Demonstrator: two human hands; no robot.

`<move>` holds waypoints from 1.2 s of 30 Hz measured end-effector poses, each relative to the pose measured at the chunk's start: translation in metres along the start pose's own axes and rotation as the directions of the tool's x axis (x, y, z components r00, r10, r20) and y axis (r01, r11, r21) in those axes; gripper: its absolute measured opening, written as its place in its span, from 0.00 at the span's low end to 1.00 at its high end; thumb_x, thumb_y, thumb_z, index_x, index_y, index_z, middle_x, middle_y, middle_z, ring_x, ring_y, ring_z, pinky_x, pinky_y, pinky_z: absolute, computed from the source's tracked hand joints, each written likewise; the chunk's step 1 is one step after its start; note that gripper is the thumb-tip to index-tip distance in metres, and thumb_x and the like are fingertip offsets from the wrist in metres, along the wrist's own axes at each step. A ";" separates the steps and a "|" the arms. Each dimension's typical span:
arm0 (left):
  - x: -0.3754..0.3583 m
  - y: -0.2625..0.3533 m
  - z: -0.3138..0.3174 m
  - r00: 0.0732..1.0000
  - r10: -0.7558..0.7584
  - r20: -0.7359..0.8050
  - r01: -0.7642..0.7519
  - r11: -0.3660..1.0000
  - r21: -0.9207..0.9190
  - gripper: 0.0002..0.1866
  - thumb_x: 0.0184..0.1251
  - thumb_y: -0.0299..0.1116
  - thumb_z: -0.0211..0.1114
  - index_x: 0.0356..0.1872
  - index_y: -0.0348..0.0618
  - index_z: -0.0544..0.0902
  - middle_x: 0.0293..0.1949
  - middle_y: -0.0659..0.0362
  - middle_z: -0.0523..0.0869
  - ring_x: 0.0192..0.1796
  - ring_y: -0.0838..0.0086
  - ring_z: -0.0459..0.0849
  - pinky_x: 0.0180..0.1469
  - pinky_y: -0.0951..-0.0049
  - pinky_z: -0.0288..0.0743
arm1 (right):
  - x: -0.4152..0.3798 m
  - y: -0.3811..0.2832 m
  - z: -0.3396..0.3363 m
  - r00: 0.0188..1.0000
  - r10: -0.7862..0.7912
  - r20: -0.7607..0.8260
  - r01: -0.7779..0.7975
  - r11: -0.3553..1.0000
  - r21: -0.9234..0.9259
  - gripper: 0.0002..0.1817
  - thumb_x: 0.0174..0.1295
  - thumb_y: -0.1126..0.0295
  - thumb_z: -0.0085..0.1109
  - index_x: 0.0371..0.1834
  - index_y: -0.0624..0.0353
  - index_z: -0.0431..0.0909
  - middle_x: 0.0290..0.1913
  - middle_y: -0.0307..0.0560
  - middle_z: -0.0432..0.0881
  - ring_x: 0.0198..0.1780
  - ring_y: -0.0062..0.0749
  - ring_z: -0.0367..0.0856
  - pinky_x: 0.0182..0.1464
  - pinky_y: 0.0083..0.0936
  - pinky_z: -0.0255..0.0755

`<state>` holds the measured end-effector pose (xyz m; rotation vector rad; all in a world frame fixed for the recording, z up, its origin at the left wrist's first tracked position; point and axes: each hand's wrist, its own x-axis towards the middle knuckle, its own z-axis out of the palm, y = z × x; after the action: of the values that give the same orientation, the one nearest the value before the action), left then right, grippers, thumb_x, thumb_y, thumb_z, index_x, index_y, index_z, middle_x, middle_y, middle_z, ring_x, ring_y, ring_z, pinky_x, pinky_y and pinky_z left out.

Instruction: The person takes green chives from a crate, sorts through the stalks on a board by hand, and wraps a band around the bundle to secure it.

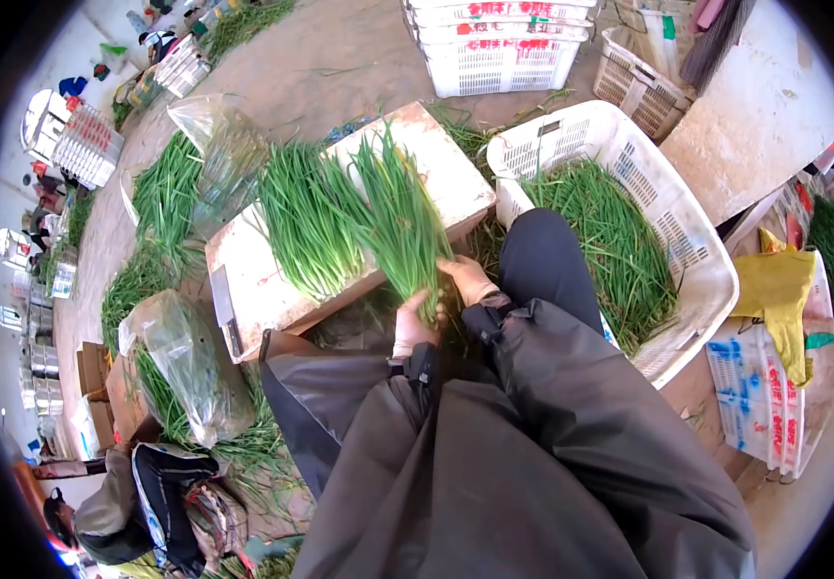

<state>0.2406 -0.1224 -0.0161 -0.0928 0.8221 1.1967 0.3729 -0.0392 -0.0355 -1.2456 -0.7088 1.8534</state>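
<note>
In the head view, a loose bunch of green chives leans over the edge of a low, pale board, its leafy tops pointing away from me. My left hand is closed around the stem ends at the bottom. On the right side of the same stems, my right hand grips with bent fingers; some fingertips are hidden behind the bunch. Another pile of chives lies on the board, just left of the held bunch.
A white plastic basket full of loose chives stands by my right knee. Stacked white crates are ahead. Clear plastic bags and chive heaps lie left. Another person sits at lower left.
</note>
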 end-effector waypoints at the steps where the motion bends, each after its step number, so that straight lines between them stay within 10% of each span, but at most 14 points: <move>1: 0.000 0.002 0.001 1.000 0.010 0.002 -0.010 0.999 -0.038 0.12 0.69 0.33 0.64 0.51 0.45 0.79 0.36 0.58 0.85 0.26 0.74 0.76 0.28 0.75 0.71 | 0.005 0.002 0.001 0.998 -0.057 0.013 0.057 0.998 0.030 0.13 0.69 0.64 0.66 0.48 0.62 0.85 0.34 0.42 0.84 0.30 0.28 0.79 0.32 0.28 0.72; 7: -0.013 0.008 0.003 0.974 0.092 0.206 -0.025 0.951 -0.308 0.10 0.67 0.32 0.64 0.47 0.45 0.78 0.33 0.58 0.82 0.19 0.79 0.67 0.22 0.78 0.62 | 0.009 -0.002 -0.008 0.918 -0.254 -0.304 0.235 0.967 -0.099 0.08 0.69 0.67 0.62 0.39 0.60 0.85 0.26 0.39 0.82 0.23 0.27 0.75 0.24 0.28 0.65; 10: -0.014 0.008 0.006 0.965 0.111 0.236 -0.022 0.937 -0.350 0.10 0.67 0.32 0.64 0.47 0.45 0.77 0.33 0.58 0.82 0.19 0.79 0.67 0.22 0.78 0.62 | 0.026 0.063 -0.040 0.906 -0.266 -0.329 -0.237 0.325 -0.915 0.10 0.65 0.66 0.59 0.35 0.59 0.88 0.42 0.59 0.89 0.45 0.50 0.89 0.40 0.41 0.78; 11: -0.011 0.008 0.002 0.967 0.098 0.235 -0.008 0.935 -0.354 0.11 0.66 0.31 0.65 0.48 0.46 0.76 0.34 0.58 0.82 0.19 0.80 0.66 0.21 0.79 0.60 | 0.020 0.080 -0.044 0.936 -0.152 -0.318 -0.309 0.077 -0.948 0.11 0.65 0.65 0.59 0.36 0.59 0.88 0.41 0.58 0.89 0.45 0.50 0.89 0.41 0.41 0.78; 14: -0.011 0.007 0.001 0.981 0.084 0.173 -0.023 0.944 -0.328 0.11 0.67 0.32 0.64 0.48 0.46 0.76 0.34 0.59 0.82 0.19 0.79 0.66 0.21 0.78 0.60 | -0.001 0.108 -0.041 0.966 0.093 -0.243 -0.238 -0.065 -0.969 0.14 0.67 0.62 0.59 0.38 0.60 0.89 0.41 0.57 0.90 0.46 0.49 0.88 0.44 0.41 0.78; 19: -0.013 0.007 0.000 0.991 0.094 0.096 -0.073 0.976 -0.204 0.10 0.68 0.33 0.62 0.48 0.45 0.78 0.35 0.60 0.83 0.21 0.79 0.68 0.24 0.77 0.64 | 0.016 0.070 -0.034 0.957 -0.260 -0.125 -0.008 0.409 -0.912 0.19 0.70 0.56 0.58 0.42 0.61 0.90 0.40 0.56 0.90 0.48 0.47 0.88 0.48 0.40 0.78; 22: -0.010 0.008 0.004 0.996 0.093 -0.008 -0.093 0.995 -0.021 0.12 0.68 0.33 0.62 0.51 0.44 0.80 0.40 0.57 0.86 0.26 0.76 0.76 0.29 0.77 0.71 | 0.011 0.021 -0.013 0.992 -0.105 -0.068 0.080 0.950 -0.301 0.21 0.71 0.54 0.60 0.51 0.62 0.87 0.43 0.50 0.90 0.48 0.36 0.85 0.52 0.35 0.76; 24: -0.010 0.007 0.004 0.992 0.092 -0.082 -0.083 0.991 0.104 0.15 0.68 0.34 0.62 0.53 0.43 0.82 0.45 0.55 0.90 0.31 0.73 0.83 0.34 0.76 0.79 | -0.006 0.000 0.011 0.997 -0.072 0.034 0.070 0.996 0.060 0.21 0.69 0.58 0.63 0.56 0.63 0.84 0.48 0.49 0.88 0.46 0.33 0.84 0.51 0.33 0.75; 27: -0.001 0.003 -0.017 1.000 0.015 0.014 -0.016 0.999 0.046 0.19 0.68 0.36 0.61 0.58 0.42 0.81 0.49 0.54 0.90 0.48 0.63 0.89 0.51 0.61 0.83 | -0.019 -0.013 0.018 0.946 -0.266 0.187 0.308 0.918 -0.250 0.17 0.67 0.72 0.66 0.58 0.64 0.83 0.50 0.43 0.88 0.48 0.27 0.84 0.52 0.28 0.76; 31: -0.013 0.000 -0.001 0.997 0.057 0.054 -0.052 0.994 -0.091 0.23 0.68 0.38 0.59 0.62 0.42 0.78 0.57 0.51 0.86 0.62 0.52 0.83 0.66 0.43 0.74 | -0.004 -0.009 0.010 0.976 -0.158 0.150 0.130 0.975 0.182 0.15 0.70 0.71 0.62 0.57 0.65 0.83 0.50 0.44 0.88 0.47 0.27 0.85 0.51 0.26 0.77; 36: -0.018 0.001 0.009 0.999 0.047 0.024 -0.043 0.990 -0.134 0.20 0.69 0.40 0.57 0.57 0.41 0.78 0.60 0.48 0.83 0.64 0.47 0.81 0.68 0.42 0.71 | 0.008 0.002 0.004 0.991 -0.124 0.057 0.132 0.975 -0.178 0.18 0.72 0.60 0.63 0.51 0.68 0.85 0.45 0.44 0.89 0.45 0.26 0.83 0.50 0.27 0.75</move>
<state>0.2426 -0.1319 0.0019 -0.1678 0.7227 1.2928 0.3668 -0.0338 -0.0400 -1.2434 -0.9780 1.7466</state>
